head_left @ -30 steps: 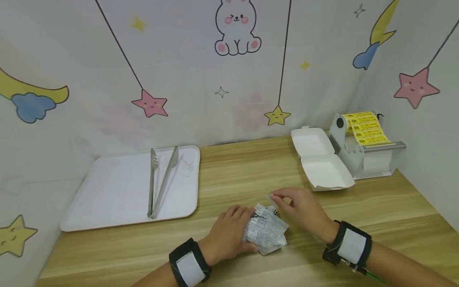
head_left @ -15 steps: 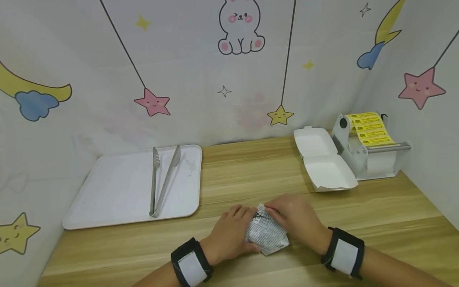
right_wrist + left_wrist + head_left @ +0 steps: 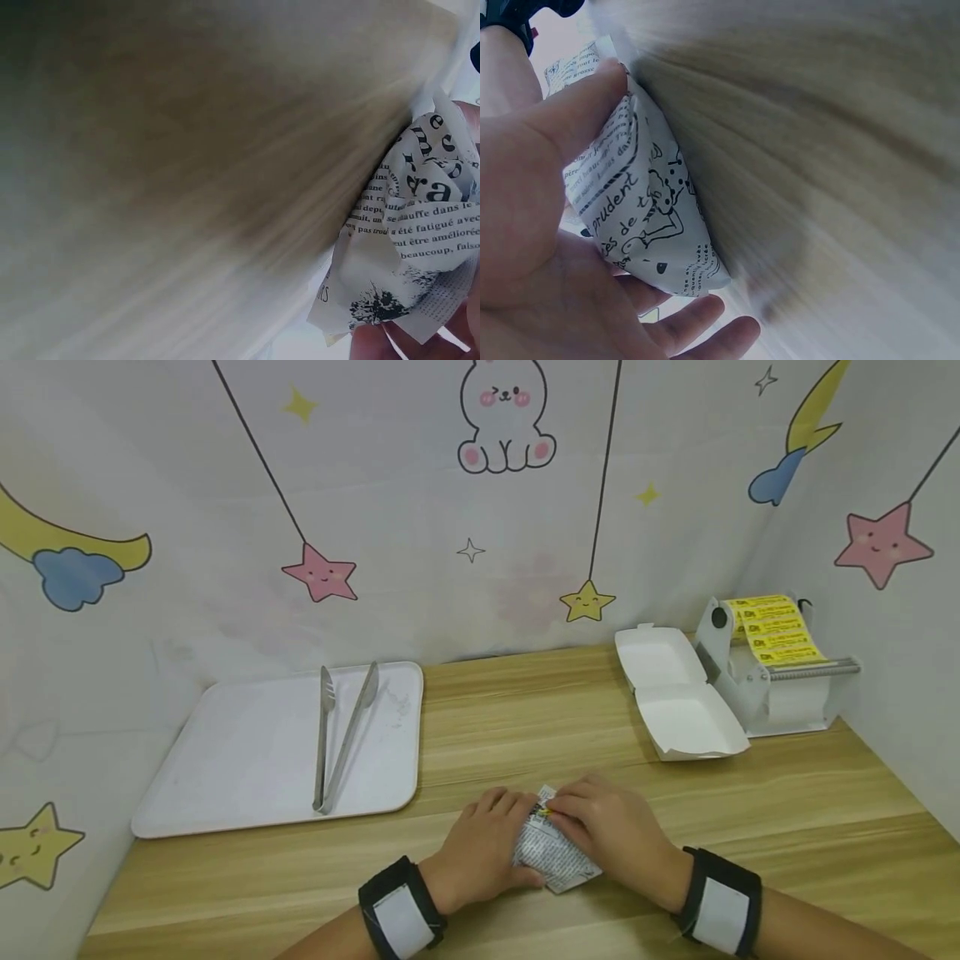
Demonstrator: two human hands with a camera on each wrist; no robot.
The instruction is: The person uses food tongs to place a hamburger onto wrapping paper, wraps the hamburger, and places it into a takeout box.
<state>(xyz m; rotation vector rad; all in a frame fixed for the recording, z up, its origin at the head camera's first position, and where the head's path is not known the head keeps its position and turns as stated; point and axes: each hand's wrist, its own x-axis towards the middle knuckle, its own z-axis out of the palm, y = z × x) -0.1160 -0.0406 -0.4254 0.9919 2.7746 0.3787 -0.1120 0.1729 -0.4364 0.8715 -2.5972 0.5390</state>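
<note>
A small parcel wrapped in newsprint paper (image 3: 557, 853) lies on the wooden table between both hands. My left hand (image 3: 483, 845) grips its left side; the left wrist view shows the thumb lying along the printed wrapper (image 3: 641, 199) and the other fingers beyond it. On the parcel's top, my right hand (image 3: 621, 833) has bent fingers at a small yellow label (image 3: 546, 812), mostly hidden by the fingertips. In the right wrist view, the creased paper end (image 3: 412, 232) shows fingers (image 3: 373, 343) behind its lower edge.
At the left stands a white tray (image 3: 232, 752) with metal tongs (image 3: 348, 739) on it. An open white takeaway box (image 3: 686, 718) sits at the back right, beside a label dispenser (image 3: 806, 702) carrying a roll of yellow labels (image 3: 780, 631). A printed curtain (image 3: 412, 510) hangs behind.
My right hand has come down and left from beside the parcel onto its top, bringing the label it was pinching. The left hand keeps its grip; the view has shifted slightly.
</note>
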